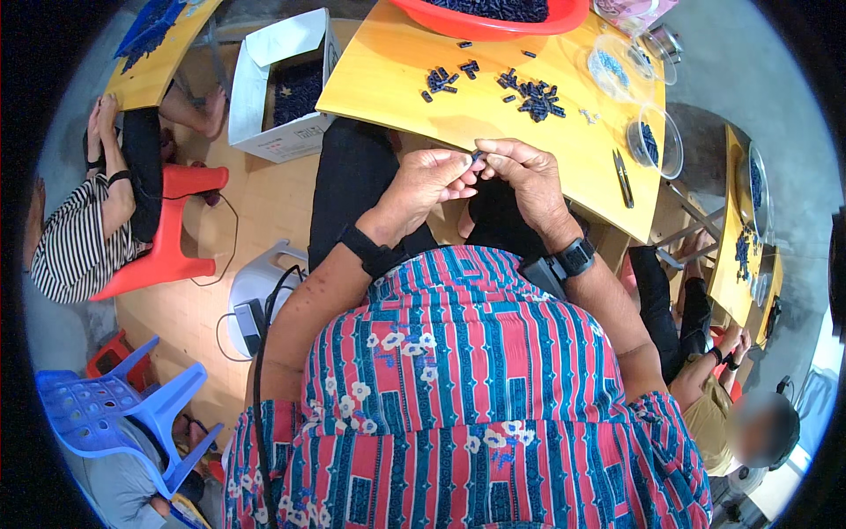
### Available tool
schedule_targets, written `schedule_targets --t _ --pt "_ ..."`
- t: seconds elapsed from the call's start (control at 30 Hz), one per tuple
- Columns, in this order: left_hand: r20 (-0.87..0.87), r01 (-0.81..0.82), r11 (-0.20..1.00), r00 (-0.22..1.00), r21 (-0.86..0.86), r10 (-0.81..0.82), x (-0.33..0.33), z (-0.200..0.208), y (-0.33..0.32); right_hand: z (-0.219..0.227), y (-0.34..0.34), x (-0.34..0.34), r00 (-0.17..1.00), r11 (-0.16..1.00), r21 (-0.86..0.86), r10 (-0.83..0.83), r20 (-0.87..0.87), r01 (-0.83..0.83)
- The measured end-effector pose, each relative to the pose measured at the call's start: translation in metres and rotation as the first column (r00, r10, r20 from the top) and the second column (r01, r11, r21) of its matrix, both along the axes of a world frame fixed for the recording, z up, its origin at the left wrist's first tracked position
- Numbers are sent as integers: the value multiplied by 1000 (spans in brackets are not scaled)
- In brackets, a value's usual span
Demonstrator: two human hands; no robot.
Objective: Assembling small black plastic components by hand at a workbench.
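Just off the near edge of the yellow table (pixel 397 84), my two hands meet over my lap. My left hand (pixel 429 181) pinches a small dark cylindrical piece (pixel 477 156) between thumb and fingertips. The thumb and forefinger of my right hand (pixel 526 175) close on the other end of that same piece. Fingers partly cover it, so its exact kind is unclear. On the tabletop beyond lie a larger pile of similar dark pieces (pixel 539 99) and a smaller group (pixel 439 81). Black tweezers (pixel 624 179) rest to the right of my right hand.
A red basin (pixel 564 19) heaped with dark pieces stands at the far edge. Clear tubs (pixel 671 145) sit along the right side. On the floor at left is a white box (pixel 278 132). Other people work at tables on both sides; a blue chair (pixel 115 410) is at lower left.
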State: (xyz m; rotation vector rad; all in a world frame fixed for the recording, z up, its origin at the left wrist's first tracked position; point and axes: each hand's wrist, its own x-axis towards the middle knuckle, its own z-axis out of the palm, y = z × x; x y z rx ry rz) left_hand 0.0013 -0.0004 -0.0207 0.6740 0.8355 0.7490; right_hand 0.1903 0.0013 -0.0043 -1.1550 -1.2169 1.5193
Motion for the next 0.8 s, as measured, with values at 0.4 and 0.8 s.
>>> schedule_targets --t 0.4,0.8 --pt "-27 -46 999 999 15 46 -3 6 3 13 5 -7 997 999 26 -21 69 20" --pt "-48 -45 998 998 36 46 1 10 2 5 2 -4 990 987 158 -30 136 8"
